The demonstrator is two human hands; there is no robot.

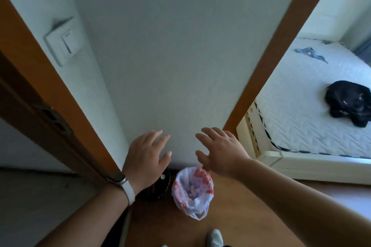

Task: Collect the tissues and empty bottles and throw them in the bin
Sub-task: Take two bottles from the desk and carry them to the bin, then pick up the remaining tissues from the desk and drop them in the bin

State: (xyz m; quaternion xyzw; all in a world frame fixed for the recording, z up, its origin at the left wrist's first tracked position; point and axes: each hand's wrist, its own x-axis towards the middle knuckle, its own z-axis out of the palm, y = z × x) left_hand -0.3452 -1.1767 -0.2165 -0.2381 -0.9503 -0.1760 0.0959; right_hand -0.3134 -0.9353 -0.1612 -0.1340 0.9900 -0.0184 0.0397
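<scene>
Head view looks down at two bare hands stretched out in front of a pale wall. On the left hand [147, 155] the fingers are spread and the grip is wide, with nothing in it; one white watch [122, 183] is strapped round that wrist. On the right hand [219, 153] the fingers are likewise spread and nothing is held.

Below and between the hands, one bin [192, 190] stands on the wooden floor [241, 216] close to the foot of the wall. It is lined with one white plastic bag printed in red, and its mouth is uncovered, with pale crumpled scraps lying at the bottom; whether they are tissues I cannot tell. One dark round object [158, 188] sits just beside the bin on its left, partly hidden by the left wrist.

One light switch [63, 45] is fixed to the wall at upper left. Through the doorway on the right, one white mattress [301, 106] lies near the floor, with one black bundle [349, 102] near its right edge. One white shoe [215, 238] shows at the bottom edge.
</scene>
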